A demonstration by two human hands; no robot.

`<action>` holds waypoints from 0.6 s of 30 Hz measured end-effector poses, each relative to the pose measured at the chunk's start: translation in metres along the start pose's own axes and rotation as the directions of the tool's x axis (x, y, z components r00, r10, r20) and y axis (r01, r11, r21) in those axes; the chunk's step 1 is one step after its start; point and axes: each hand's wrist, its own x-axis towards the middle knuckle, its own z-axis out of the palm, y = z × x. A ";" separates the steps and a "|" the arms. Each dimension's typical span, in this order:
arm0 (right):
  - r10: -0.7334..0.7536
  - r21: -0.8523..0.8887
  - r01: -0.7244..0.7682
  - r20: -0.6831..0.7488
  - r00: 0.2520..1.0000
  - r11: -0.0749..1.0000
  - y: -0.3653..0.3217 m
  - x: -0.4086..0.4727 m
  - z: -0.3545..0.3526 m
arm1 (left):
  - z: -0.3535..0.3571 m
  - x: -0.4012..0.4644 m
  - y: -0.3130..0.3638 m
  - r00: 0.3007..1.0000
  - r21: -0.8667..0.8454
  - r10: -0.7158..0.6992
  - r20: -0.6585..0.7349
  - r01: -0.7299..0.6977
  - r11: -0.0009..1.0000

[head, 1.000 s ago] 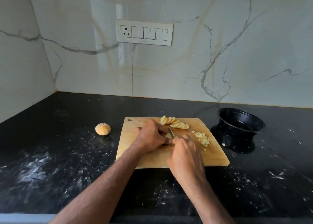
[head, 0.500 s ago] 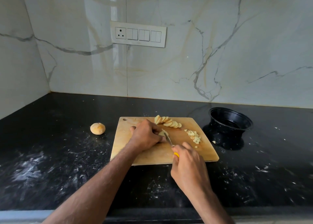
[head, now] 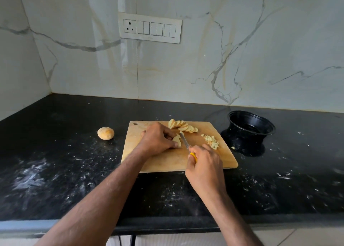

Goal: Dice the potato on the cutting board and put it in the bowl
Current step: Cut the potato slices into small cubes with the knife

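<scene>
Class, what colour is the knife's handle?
Yellow, peeking out of the right hand gripping the knife; head view.

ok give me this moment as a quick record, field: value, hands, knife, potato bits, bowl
left hand: holds down potato slices on the cutting board
right hand: grips the knife, blade beside those slices
sliced row: fanned along the board's far edge
diced pile: on the board's right side
bowl: black, right of the board, no potato visible inside
whole potato: on the counter, left of the board
</scene>
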 end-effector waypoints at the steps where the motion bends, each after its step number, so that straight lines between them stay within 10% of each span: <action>1: 0.000 -0.001 0.000 -0.004 1.000 1.000 -0.002 0.002 0.001 | 0.000 0.000 0.000 1.000 0.006 0.002 0.001 -0.002 1.000; 18: 0.015 -0.092 -0.010 0.055 0.998 0.996 -0.014 -0.001 0.013 | 0.002 0.003 0.004 0.997 0.021 -0.075 0.020 0.075 0.997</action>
